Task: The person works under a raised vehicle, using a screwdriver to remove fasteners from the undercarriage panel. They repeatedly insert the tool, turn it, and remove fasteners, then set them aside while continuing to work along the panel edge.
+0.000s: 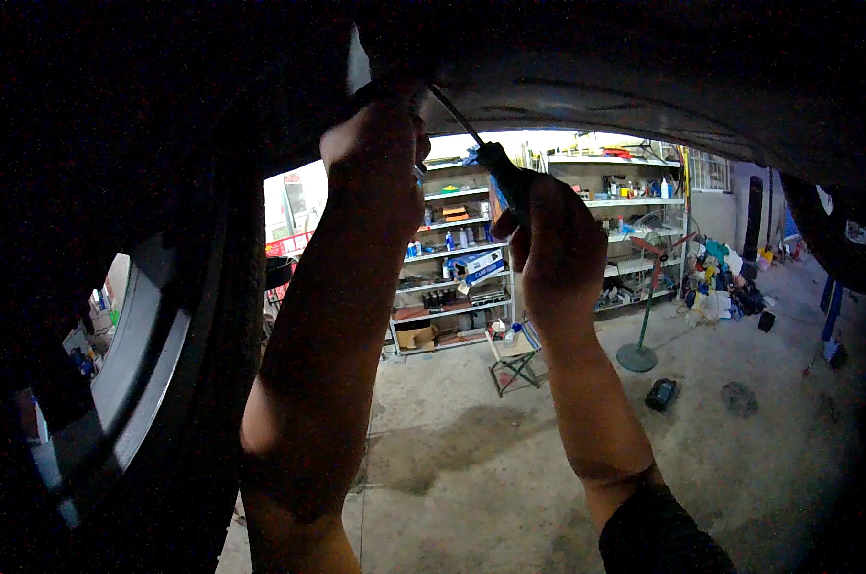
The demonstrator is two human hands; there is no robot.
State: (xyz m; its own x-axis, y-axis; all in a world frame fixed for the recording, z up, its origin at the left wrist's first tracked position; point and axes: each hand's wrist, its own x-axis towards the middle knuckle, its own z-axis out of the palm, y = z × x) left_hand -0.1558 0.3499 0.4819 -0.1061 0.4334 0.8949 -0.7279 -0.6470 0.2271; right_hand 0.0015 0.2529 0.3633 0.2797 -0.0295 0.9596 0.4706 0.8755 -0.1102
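Note:
Both my arms reach up under the dark edge of a vehicle's wheel arch (586,105). My right hand (557,244) is wrapped round the dark handle of a screwdriver (505,175), whose thin shaft slants up and left toward the underside of the arch. To its left, my left hand (375,148) is raised against the dark bodywork near the shaft's far end. Its fingers look bent, but shadow hides what they hold, if anything. The screwdriver's tip is lost in the dark.
A wheel with a pale rim (151,373) stands close on the left. Beyond are metal shelves (452,253) of bottles and boxes, a folding stool (515,356), a pedestal fan (636,357), a black object (660,393) on the floor and a heap of cloths (729,282).

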